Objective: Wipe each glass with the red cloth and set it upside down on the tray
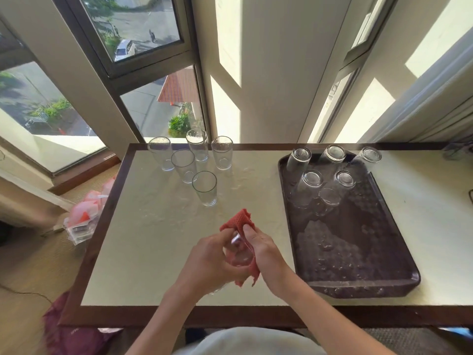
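Over the worktop (153,239) near its front edge, the left grip (212,260) curls round a glass (240,254) while the right grip (266,252) pinches the red cloth (239,221) against it, left of the tray (358,252).

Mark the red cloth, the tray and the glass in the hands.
red cloth (238,219): head view, on its bunched top end.
tray (358,252): head view, on the bare wet floor near its middle.
held glass (240,254): head view, on its clear side wall.

Five upright glasses (184,165) are grouped far left on the tabletop (153,239); inverted glasses (312,179) are set on the tray (358,252), right.
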Demonstrator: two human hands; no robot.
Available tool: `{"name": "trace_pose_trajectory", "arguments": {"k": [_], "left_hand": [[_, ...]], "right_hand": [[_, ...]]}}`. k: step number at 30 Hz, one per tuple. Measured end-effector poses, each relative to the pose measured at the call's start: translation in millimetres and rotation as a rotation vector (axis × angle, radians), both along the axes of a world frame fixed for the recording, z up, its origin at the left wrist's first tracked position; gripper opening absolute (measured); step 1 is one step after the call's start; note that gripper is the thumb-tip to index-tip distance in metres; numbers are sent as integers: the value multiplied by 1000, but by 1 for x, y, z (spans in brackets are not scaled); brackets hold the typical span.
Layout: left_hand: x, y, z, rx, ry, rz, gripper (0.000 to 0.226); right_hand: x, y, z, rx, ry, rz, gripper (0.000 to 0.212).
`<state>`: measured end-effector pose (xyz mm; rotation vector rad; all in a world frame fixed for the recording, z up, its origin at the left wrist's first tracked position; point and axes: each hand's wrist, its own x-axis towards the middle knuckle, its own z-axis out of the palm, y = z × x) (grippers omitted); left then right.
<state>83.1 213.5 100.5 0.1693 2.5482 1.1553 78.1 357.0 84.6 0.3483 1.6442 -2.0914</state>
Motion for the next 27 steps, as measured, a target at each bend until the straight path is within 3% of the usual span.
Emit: {"name": "trace_pose_trajectory", "arguments": {"k": [4,7,10,13,16,18,20,25,27], "left_hand": [[4,-7,-18,108,-146,98,40],[7,-15,-27,189,-230,204,52],[8,-22,-34,207,-244,301,71],[7,-28,-38,200,-266,378,59],[6,-31,-42,225,-284,439,53],[6,-31,-42,256,-279,457,53],[6,-28,-41,291,-277,469,57],[5,-12,-30,456,-284,482,56],[4,0,-29,535,-270,475,58]], "right_hand": [[-4,-2,-24,-63,-78,-11,34],[-8,-2,-37,77,-69,-73,36],[-8,2,-53,525,223,-96,32],[-9,9,-75,908,543,-20,42],[-9,16,-95,1155,476,279,50],[-8,20,-102,1125,303,486,48],[-9,21,-101,1019,204,520,49],[-5,23,-69,747,123,214,35],[2,30,-51,455,7,26,26]]}}
